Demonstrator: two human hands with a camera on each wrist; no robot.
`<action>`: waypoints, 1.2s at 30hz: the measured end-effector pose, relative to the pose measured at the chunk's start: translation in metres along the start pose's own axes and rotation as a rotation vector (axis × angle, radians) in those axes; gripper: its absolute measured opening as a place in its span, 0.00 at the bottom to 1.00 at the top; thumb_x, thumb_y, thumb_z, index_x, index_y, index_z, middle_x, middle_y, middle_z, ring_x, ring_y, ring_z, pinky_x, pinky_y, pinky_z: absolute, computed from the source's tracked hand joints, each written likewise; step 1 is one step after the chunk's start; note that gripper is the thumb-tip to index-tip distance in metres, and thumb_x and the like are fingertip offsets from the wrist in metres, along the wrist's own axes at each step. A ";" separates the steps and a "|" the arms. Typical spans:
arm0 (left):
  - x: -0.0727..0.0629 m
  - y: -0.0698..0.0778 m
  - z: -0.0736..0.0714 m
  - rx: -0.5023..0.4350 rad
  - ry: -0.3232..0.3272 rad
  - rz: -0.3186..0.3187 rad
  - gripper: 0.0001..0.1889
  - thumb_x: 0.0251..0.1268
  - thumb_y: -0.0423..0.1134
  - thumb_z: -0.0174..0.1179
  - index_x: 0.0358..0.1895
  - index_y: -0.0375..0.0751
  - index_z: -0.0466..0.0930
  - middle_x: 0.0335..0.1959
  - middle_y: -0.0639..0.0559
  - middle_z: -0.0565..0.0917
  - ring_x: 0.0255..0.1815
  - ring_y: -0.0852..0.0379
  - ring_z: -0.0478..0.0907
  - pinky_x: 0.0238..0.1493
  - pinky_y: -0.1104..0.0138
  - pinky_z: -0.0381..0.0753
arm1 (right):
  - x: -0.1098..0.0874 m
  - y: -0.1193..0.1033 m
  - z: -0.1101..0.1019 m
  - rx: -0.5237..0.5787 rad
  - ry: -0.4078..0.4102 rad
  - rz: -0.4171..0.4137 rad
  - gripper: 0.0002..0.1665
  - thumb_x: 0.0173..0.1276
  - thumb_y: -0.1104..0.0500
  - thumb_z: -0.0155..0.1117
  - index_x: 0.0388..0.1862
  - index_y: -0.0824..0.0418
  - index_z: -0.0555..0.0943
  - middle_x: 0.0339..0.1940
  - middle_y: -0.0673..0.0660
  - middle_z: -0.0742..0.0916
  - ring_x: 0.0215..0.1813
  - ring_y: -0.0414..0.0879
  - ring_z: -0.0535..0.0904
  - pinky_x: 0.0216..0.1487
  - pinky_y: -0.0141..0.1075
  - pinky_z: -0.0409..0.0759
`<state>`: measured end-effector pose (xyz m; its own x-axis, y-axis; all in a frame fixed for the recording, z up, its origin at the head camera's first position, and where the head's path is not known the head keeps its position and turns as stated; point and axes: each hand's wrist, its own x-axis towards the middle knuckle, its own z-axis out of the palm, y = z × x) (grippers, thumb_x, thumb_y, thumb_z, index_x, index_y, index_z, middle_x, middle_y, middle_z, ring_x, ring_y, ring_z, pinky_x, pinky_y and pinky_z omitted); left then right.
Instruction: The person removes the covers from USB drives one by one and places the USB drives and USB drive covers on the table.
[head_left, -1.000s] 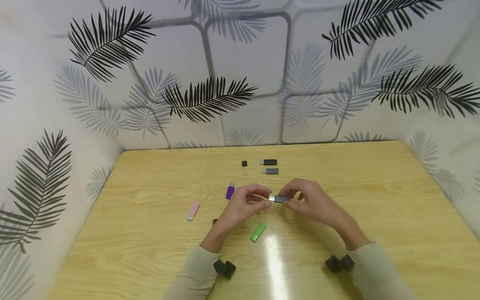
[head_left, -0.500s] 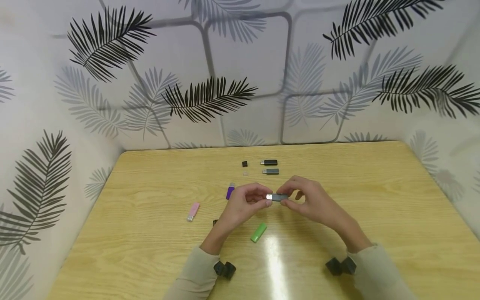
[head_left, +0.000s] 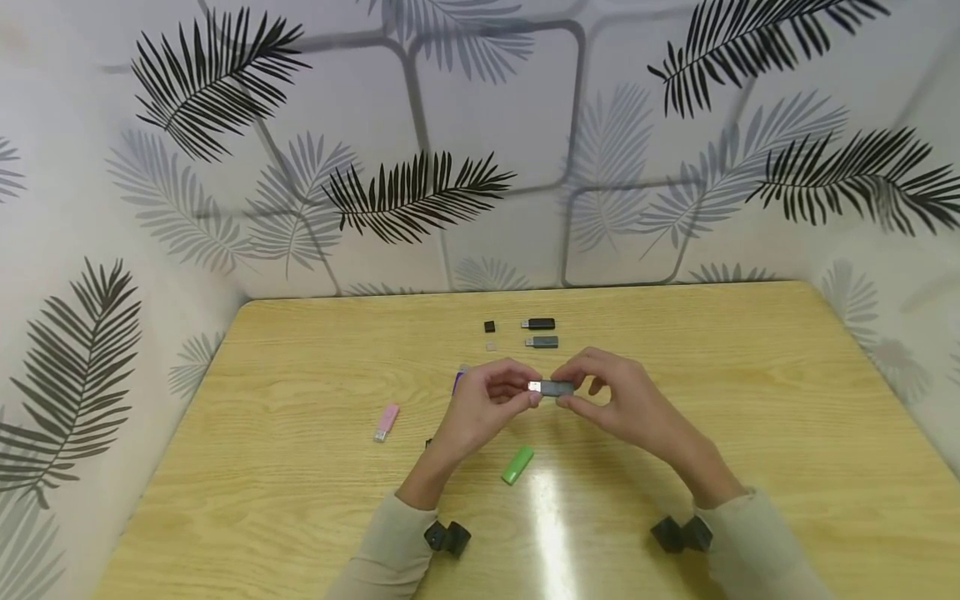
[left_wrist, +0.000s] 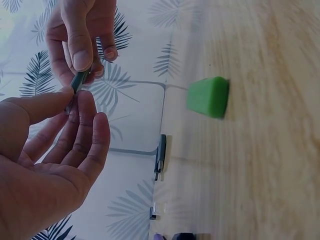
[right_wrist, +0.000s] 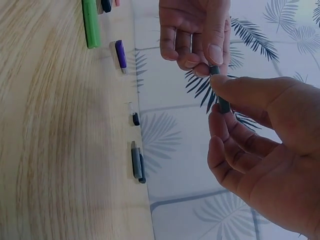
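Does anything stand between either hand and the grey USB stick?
Nothing visible does: the left hand pinches the grey USB stick at its bright end, the right hand at the other. The green stick lies apart, nearer the person.

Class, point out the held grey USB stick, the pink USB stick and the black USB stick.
Held grey USB stick (head_left: pixel 556 388): head view, on its grey body.
Pink USB stick (head_left: pixel 388 417): head view, on its pink body.
Black USB stick (head_left: pixel 542 323): head view, on its black body.
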<state>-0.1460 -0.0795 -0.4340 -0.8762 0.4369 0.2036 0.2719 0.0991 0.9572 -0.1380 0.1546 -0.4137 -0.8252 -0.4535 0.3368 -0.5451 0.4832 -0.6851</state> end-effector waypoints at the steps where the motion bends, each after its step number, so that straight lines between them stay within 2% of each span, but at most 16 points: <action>1: 0.000 0.001 0.000 -0.001 0.002 0.006 0.09 0.68 0.28 0.67 0.49 0.32 0.85 0.39 0.40 0.88 0.39 0.51 0.87 0.43 0.66 0.86 | 0.000 0.000 0.000 0.001 0.009 -0.010 0.13 0.62 0.66 0.78 0.45 0.57 0.87 0.41 0.46 0.87 0.40 0.46 0.83 0.38 0.39 0.84; 5: 0.000 0.005 -0.003 -0.004 0.004 0.021 0.08 0.68 0.29 0.67 0.48 0.33 0.85 0.39 0.42 0.88 0.38 0.53 0.87 0.43 0.65 0.87 | 0.001 -0.002 0.001 0.002 0.046 -0.053 0.14 0.62 0.67 0.78 0.45 0.56 0.87 0.40 0.45 0.87 0.39 0.42 0.82 0.37 0.39 0.84; 12: -0.001 0.015 -0.007 0.001 0.010 0.038 0.08 0.68 0.30 0.68 0.48 0.34 0.86 0.38 0.44 0.88 0.39 0.46 0.86 0.43 0.64 0.86 | 0.003 -0.010 -0.003 0.004 0.078 -0.123 0.14 0.62 0.67 0.78 0.45 0.56 0.87 0.41 0.44 0.87 0.40 0.38 0.81 0.37 0.36 0.83; 20: -0.002 0.019 -0.010 0.007 0.009 0.061 0.08 0.68 0.30 0.68 0.48 0.35 0.86 0.39 0.45 0.88 0.39 0.53 0.86 0.45 0.54 0.87 | 0.004 -0.013 -0.006 0.011 0.090 -0.152 0.14 0.63 0.67 0.77 0.45 0.55 0.87 0.42 0.43 0.87 0.41 0.38 0.82 0.38 0.37 0.83; 28: -0.002 0.021 -0.012 -0.013 -0.002 0.084 0.09 0.67 0.29 0.68 0.48 0.34 0.86 0.40 0.44 0.87 0.39 0.52 0.86 0.45 0.57 0.87 | 0.003 -0.014 -0.008 0.031 0.088 -0.164 0.14 0.63 0.67 0.77 0.45 0.54 0.87 0.43 0.44 0.87 0.42 0.38 0.82 0.38 0.38 0.83; 31: -0.002 0.021 -0.018 -0.021 0.005 0.092 0.09 0.68 0.30 0.68 0.48 0.34 0.86 0.40 0.44 0.88 0.39 0.51 0.86 0.44 0.58 0.87 | 0.003 -0.014 -0.012 0.015 0.096 -0.165 0.14 0.63 0.67 0.77 0.46 0.54 0.87 0.43 0.44 0.88 0.42 0.37 0.82 0.39 0.35 0.83; 36: -0.004 0.023 -0.040 -0.039 0.068 0.115 0.09 0.68 0.27 0.66 0.49 0.33 0.85 0.39 0.42 0.88 0.38 0.49 0.87 0.41 0.62 0.87 | 0.001 -0.012 -0.023 -0.005 0.143 -0.161 0.17 0.60 0.70 0.78 0.46 0.55 0.88 0.43 0.45 0.88 0.41 0.38 0.82 0.39 0.33 0.83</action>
<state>-0.1524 -0.1142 -0.4048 -0.8656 0.3814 0.3244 0.3573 0.0168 0.9338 -0.1358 0.1658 -0.3899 -0.7397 -0.4147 0.5299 -0.6721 0.4168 -0.6120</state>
